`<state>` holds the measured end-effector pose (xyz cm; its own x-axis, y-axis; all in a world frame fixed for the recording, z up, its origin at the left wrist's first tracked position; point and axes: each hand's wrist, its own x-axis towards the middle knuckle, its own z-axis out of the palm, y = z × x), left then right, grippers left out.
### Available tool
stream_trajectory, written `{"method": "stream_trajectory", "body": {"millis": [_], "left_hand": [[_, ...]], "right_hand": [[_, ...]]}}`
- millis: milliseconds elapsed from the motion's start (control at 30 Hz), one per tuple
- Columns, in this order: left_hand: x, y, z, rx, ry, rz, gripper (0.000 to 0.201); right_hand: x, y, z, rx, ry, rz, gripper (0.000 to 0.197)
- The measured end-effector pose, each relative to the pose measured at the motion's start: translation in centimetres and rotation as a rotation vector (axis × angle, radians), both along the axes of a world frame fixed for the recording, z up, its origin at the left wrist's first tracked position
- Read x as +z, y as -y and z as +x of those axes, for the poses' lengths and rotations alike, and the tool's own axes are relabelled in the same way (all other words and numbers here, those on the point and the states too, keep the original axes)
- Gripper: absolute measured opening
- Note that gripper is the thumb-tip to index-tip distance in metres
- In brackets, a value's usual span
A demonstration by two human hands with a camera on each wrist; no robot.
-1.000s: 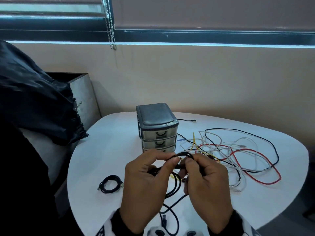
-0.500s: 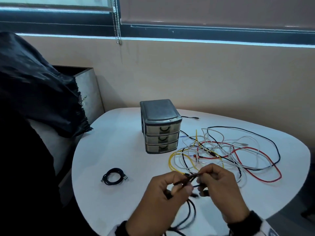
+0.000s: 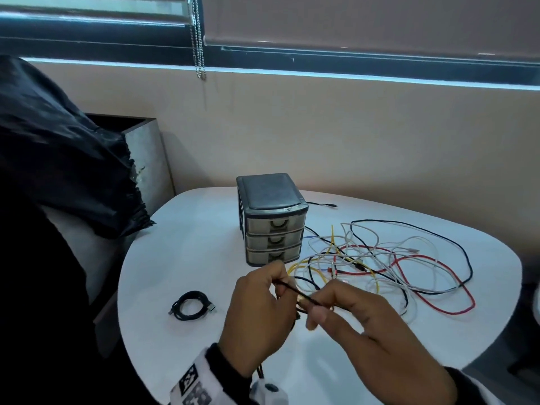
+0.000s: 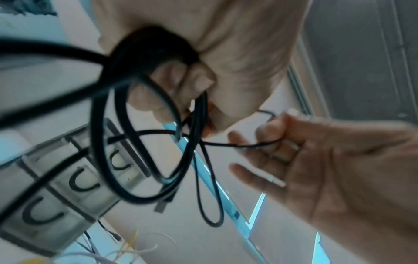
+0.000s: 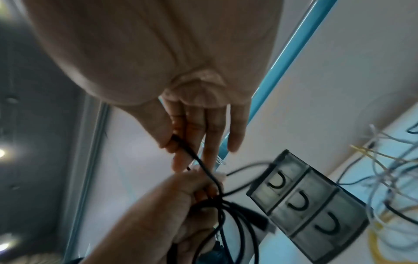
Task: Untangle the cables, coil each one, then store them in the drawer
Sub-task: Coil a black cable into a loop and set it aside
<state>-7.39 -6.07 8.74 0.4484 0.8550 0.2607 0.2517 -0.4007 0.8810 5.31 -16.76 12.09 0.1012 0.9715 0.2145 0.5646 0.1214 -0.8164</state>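
Observation:
My left hand (image 3: 277,283) grips a partly coiled black cable (image 4: 99,142), whose loops hang below the fist. My right hand (image 3: 314,314) pinches the free end of that black cable (image 3: 295,291) between thumb and forefinger, its other fingers straight. A short stretch runs taut between the hands (image 5: 203,169). Both hands hover above the white table (image 3: 181,258), in front of the grey three-drawer unit (image 3: 271,220); all its drawers are closed. A tangle of red, white, yellow and black cables (image 3: 380,258) lies to the unit's right. One coiled black cable (image 3: 191,305) lies at the left.
A black bag (image 3: 58,147) sits on a grey box (image 3: 146,159) beyond the table's left edge. A beige wall and a window blind with a bead chain (image 3: 198,39) stand behind. A loose black cable end (image 3: 321,204) lies behind the drawer unit.
Both hands have dropped from in front of the drawer unit to lower over the table. The right hand has drawn the cable end a little away from the left hand's coil.

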Motion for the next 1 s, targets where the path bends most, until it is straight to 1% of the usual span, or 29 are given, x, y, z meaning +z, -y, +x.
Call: {"method": "stream_trajectory", "body": {"millis": [33,67,100,133,200,233,267,300,367,433,467,500,533,567,633,667,700,767,833,867,900,933,967,1000], "left_hand": [[-0.2,-0.3,0.2,0.031,-0.027,0.05,0.04],[-0.6,-0.6,0.2,0.048,-0.052,0.079,0.04],[-0.9,-0.8,0.2,0.048,-0.074,0.091,0.04],[-1.1,-0.9,-0.1,0.039,-0.103,0.099,0.037],[-1.6,-1.0,-0.9,0.016,-0.166,0.125,0.028],[-1.8,-1.0,-1.2,0.016,-0.183,0.135,0.025],[-2.0,-1.2,-1.6,0.026,-0.186,0.132,0.024],[-2.1,-1.4,-1.8,0.042,-0.186,0.128,0.024],[-2.0,-2.0,-1.9,0.084,-0.206,0.147,0.024],[-1.7,-2.5,-1.8,0.12,-0.244,0.191,0.021],[-1.5,-2.7,-1.8,0.121,-0.264,0.217,0.021],[-1.2,-2.7,-1.9,0.109,-0.287,0.239,0.022],[-1.0,-2.8,-2.1,0.102,-0.316,0.259,0.024],[-0.9,-3.1,-2.4,0.11,-0.344,0.274,0.026],[-1.1,-4.6,-3.8,0.189,-0.367,0.262,0.026],[-1.3,-5.5,-4.7,0.24,-0.351,0.225,0.026],[-1.5,-6.4,-5.4,0.28,-0.312,0.179,0.028],[-1.8,-7.8,-6.3,0.323,-0.214,0.095,0.033],[-1.6,-8.3,-6.5,0.332,-0.155,0.041,0.031],[-1.3,-8.4,-6.6,0.332,-0.161,0.02,0.028],[-0.9,-8.5,-6.8,0.332,-0.185,-0.015,0.027],[-0.7,-8.6,-7.0,0.333,-0.219,-0.052,0.03],[-0.5,-8.7,-7.2,0.331,-0.238,-0.076,0.033],[-0.4,-8.9,-7.2,0.327,-0.249,-0.08,0.035]], "right_hand": [[0.4,0.0,0.2,0.019,0.042,-0.012,0.015],[0.6,-0.1,0.7,-0.005,0.12,0.008,0.019],[0.8,-0.3,1.4,-0.066,0.22,0.052,0.021],[1.0,-0.4,2.5,-0.155,0.308,0.111,0.019],[1.5,-0.6,4.8,-0.422,0.441,0.234,0.014],[2.1,-0.6,5.6,-0.558,0.421,0.29,0.018],[2.6,-0.6,6.2,-0.644,0.331,0.342,0.022],[3.2,-0.6,6.6,-0.673,0.22,0.365,0.022],[4.2,-0.8,6.8,-0.672,0.017,0.326,0.019],[4.7,-1.0,7.1,-0.699,-0.096,0.355,0.022],[4.9,-1.2,7.2,-0.724,-0.101,0.399,0.028],[4.9,-1.2,7.2,-0.758,-0.064,0.457,0.038],[5.0,-1.2,7.5,-0.802,-0.01,0.52,0.048],[5.0,-1.2,7.9,-0.849,0.053,0.571,0.053],[5.1,-0.9,9.3,-0.941,0.167,0.593,0.052],[5.0,-0.6,10.2,-0.96,0.19,0.566,0.05],[5.0,-0.4,10.9,-0.928,0.166,0.519,0.048],[4.7,-0.1,11.8,-0.796,0.082,0.343,0.044],[4.3,0.2,12.0,-0.683,0.014,0.219,0.029],[4.3,0.3,11.8,-0.641,-0.035,0.175,0.022],[4.5,0.4,11.6,-0.609,-0.089,0.133,0.021],[4.8,0.6,11.2,-0.58,-0.155,0.087,0.026],[5.1,0.6,11.1,-0.553,-0.251,0.049,0.034],[5.3,0.6,10.9,-0.538,-0.383,0.025,0.036]]}}
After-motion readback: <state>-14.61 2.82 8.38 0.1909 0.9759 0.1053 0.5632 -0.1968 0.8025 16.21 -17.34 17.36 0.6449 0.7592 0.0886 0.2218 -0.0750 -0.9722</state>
